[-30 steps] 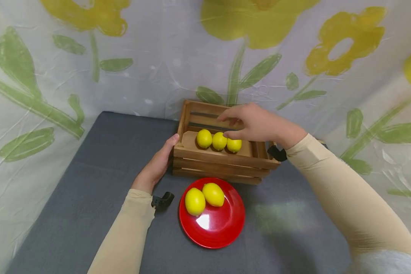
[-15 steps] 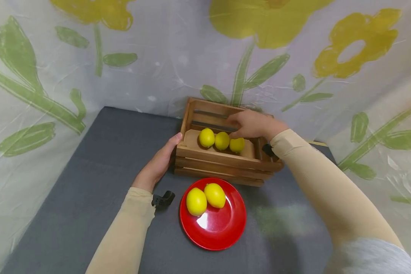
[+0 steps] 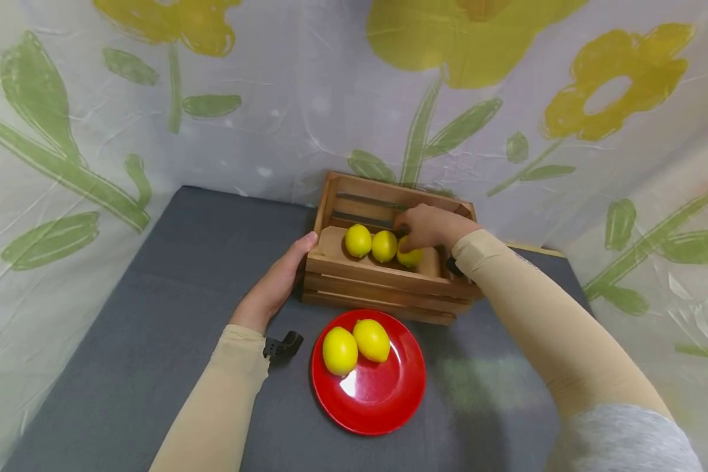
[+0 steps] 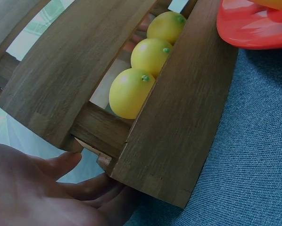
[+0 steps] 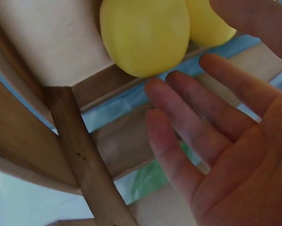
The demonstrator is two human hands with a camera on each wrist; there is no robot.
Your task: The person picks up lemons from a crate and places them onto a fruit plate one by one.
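Observation:
Three yellow lemons (image 3: 384, 246) lie in a row on the brown liner inside a slatted wooden crate (image 3: 383, 283). My left hand (image 3: 274, 283) touches the crate's left end, its thumb at the rim. In the left wrist view its fingers (image 4: 96, 188) lie against the crate's lower corner, partly out of sight. My right hand (image 3: 433, 226) reaches into the crate over the rightmost lemon (image 3: 409, 254). The right wrist view has its fingers (image 5: 188, 113) spread beside the near lemon (image 5: 145, 35), with nothing held.
In front of the crate stands a red plate (image 3: 389, 400) bearing two more lemons (image 3: 340, 352). Crate and plate are on a dark grey table (image 3: 212, 249). A flower-printed curtain (image 3: 289, 98) hangs close behind the crate.
My right hand has come down and slightly right into the crate, nearer the rightmost lemon. My left hand stays at the crate's left end. The lemons keep their places.

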